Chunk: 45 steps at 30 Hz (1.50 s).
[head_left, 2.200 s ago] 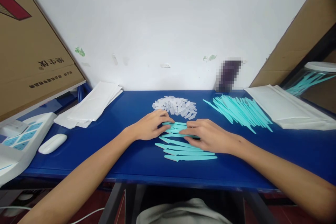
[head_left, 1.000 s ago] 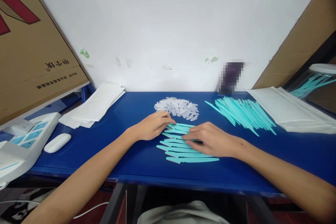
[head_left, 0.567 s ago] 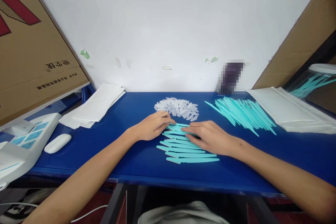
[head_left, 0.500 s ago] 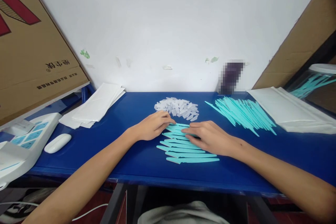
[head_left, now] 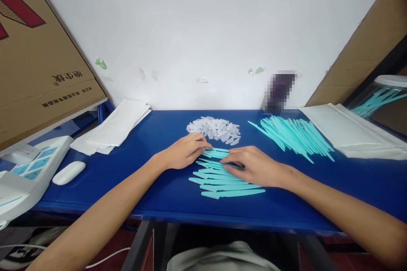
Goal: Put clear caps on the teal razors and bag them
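Observation:
My left hand (head_left: pixel 190 150) is closed, its fingertips pinching the left ends of the farthest teal eyebrow razors (head_left: pixel 217 153). At the right ends of the same razors, my right hand (head_left: pixel 251 164) has its bent fingers closed on them. Toward me, several more eyebrow razors (head_left: pixel 233 193) lie in a loose row, blade ends to the left, some partly under my right hand. Just beyond my hands is a heap of small whitish translucent blade caps (head_left: pixel 216 129). A large pile of teal eyebrow razors (head_left: pixel 292 135) lies at the right.
White bags (head_left: pixel 111 129) lie at the left of the blue table (head_left: pixel 159 201), and more white packaging (head_left: pixel 352 133) at the right. A white oval case (head_left: pixel 69 172) sits beside a white device (head_left: pixel 47 173). A clear jar (head_left: pixel 378 101) holds teal razors. A cardboard box (head_left: pixel 41 59) leans at left.
The farthest razors have drawn closer together between my hands, with a wider gap to the row below. My right fingers have shifted slightly.

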Motion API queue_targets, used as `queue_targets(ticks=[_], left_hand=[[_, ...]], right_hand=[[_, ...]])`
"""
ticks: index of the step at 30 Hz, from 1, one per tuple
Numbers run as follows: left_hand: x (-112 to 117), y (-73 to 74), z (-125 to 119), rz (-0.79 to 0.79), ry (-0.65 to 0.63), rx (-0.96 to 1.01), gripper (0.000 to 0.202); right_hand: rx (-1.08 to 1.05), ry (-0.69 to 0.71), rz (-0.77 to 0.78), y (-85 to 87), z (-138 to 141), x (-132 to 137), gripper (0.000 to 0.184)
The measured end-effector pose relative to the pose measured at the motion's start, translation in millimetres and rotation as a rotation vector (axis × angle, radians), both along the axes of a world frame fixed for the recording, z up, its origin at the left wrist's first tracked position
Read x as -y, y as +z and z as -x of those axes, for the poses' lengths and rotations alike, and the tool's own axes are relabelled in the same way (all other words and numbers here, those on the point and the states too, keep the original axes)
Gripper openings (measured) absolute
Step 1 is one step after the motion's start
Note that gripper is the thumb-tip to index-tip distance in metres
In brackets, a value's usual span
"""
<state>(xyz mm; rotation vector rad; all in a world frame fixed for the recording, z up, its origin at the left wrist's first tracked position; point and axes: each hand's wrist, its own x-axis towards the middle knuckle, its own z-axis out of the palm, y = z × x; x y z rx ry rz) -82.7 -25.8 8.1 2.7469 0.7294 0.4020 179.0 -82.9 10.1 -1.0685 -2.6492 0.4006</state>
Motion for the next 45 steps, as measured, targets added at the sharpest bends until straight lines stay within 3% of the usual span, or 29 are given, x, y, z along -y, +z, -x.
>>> queue_targets(ticks=[8, 19, 25, 29, 34, 39, 42, 45], left_hand=[[-1, 0.7, -1, -0.001, -0.004, -0.028, 0.040], [0, 0.3, 0, -0.014, -0.005, -0.025, 0.040], [0, 0.5, 0, -0.014, -0.014, -0.053, 0.041], [2, 1.5, -3, -0.006, -0.040, -0.049, 0.041], [5, 2.7, -5, 0.010, -0.095, -0.029, 0.041], [5, 1.8, -4, -0.005, -0.041, -0.016, 0.040], [4, 1.8, -3, -0.011, 0.001, -0.027, 0.039], [3, 1.8, -2, -0.022, 0.019, -0.021, 0.038]], right_hand=[[0.064, -0.109, -0.099, -2.4, -1, -1, 0.038], [0.054, -0.021, -0.068, -0.4, 0, 0, 0.033], [0.070, -0.174, -0.139, -1.2, -7, -8, 0.036], [0.118, -0.216, -0.083, 0.6, -11, -15, 0.036], [0.133, -0.252, -0.015, 8.4, -12, -17, 0.025], [0.251, -0.248, 0.079, 24.6, -25, -14, 0.018], [0.386, -0.261, 0.082, 33.5, -41, -12, 0.021], [0.530, -0.361, 0.082, 36.8, -58, -12, 0.028]])
